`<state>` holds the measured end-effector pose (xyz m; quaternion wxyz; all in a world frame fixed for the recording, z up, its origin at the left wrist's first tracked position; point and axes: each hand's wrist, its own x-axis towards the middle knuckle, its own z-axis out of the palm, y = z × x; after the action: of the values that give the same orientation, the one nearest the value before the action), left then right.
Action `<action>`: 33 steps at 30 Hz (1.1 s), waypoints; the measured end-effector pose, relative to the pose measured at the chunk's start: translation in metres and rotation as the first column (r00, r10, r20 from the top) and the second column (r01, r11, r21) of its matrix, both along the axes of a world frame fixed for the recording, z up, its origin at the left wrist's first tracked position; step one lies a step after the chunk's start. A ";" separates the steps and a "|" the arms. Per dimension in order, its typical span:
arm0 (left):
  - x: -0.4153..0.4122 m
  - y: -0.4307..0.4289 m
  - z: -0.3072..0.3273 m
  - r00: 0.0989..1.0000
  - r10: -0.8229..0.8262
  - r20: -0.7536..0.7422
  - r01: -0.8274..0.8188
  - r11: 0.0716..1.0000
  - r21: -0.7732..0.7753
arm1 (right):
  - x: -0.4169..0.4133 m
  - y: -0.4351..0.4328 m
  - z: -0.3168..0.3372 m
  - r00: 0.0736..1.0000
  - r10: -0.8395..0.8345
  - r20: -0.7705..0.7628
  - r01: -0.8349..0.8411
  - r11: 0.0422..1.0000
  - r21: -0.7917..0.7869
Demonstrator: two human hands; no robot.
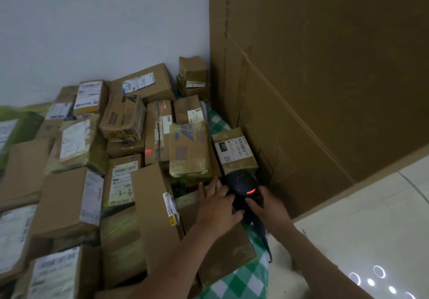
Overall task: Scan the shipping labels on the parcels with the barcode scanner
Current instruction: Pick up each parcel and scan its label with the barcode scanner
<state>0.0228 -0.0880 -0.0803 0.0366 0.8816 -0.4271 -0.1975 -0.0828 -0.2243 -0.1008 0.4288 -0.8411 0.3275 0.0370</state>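
1. Nearest, under both forearms, a green-and-white checked cloth [246, 275] covers the tabletop. A plain brown parcel [222, 250] lies on it beneath the left forearm.
2. The right hand [270, 209] grips the black barcode scanner [242, 186] from its right side, with the thumb across the top and the fingers curled round the body.
3. The left hand [214, 208] holds the scanner's other side between thumb and forefinger. Its remaining fingers are spread forward onto the parcels.
4. The scanner sits between the two hands with a red light [251, 191] glowing on its back. Its dark cable [263, 238] drops away below the right wrist.
5. Just left of the left hand, a tall upright parcel [151, 205] has a label folded over its edge.
6. Directly beyond the scanner's head, almost touching it, lies a small taped parcel [241, 164]. Its shipping label [232, 149] faces up and is printed "231" with a barcode.
7. Beyond the left fingertips, beside that parcel, rests a flat parcel wrapped in yellowish tape [189, 152].
8. Farther left of the hands is a parcel marked "3-3" by hand [121, 182]. Around and behind it is a heap of labelled parcels [125, 117], blurred at the left edge.
9. Right of the right hand, a very large cardboard box [325, 78] stands on the pale tiled floor [371, 224].
10. Farthest, behind the heap, is a white wall [92, 24].
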 end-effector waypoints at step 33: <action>-0.005 0.017 0.016 0.998 0.047 -0.039 -0.048 0.999 -0.012 | -0.001 0.030 0.001 0.993 -0.116 0.012 0.117 0.991 -0.064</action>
<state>0.0176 -0.0708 -0.0642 0.0552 0.8872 -0.4066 -0.2111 -0.0840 -0.1940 -0.1000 0.4042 -0.8342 0.3751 -0.0023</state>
